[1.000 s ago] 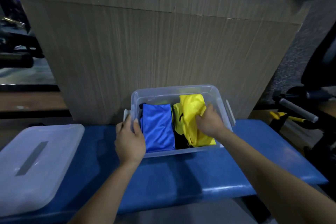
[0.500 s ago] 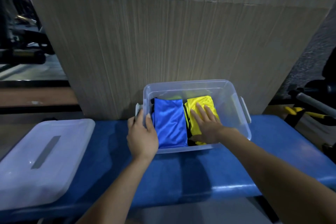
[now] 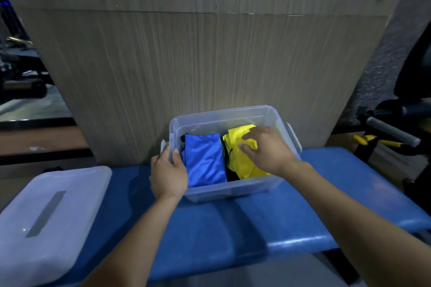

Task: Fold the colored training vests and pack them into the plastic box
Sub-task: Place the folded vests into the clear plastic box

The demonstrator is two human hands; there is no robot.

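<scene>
Now left hand (image 3: 168,173) grips box (image 3: 233,190) wall | right hand (image 3: 264,149) flat on yellow vest (image 3: 240,158) | blue bench (image 3: 233,223) under both | lid (image 3: 46,214) left of them | wood panel (image 3: 198,58) behind

One clear plastic box (image 3: 233,190) stands on one blue bench (image 3: 256,221). Inside it lie two bright folded vests, one blue vest (image 3: 205,161) and one yellow vest (image 3: 238,161); a dark strip between them may be a third garment, though the light is too dim to tell. One translucent lid (image 3: 51,212) lies apart. Two hands show: one left hand (image 3: 168,172), one right hand (image 3: 268,149).
</scene>
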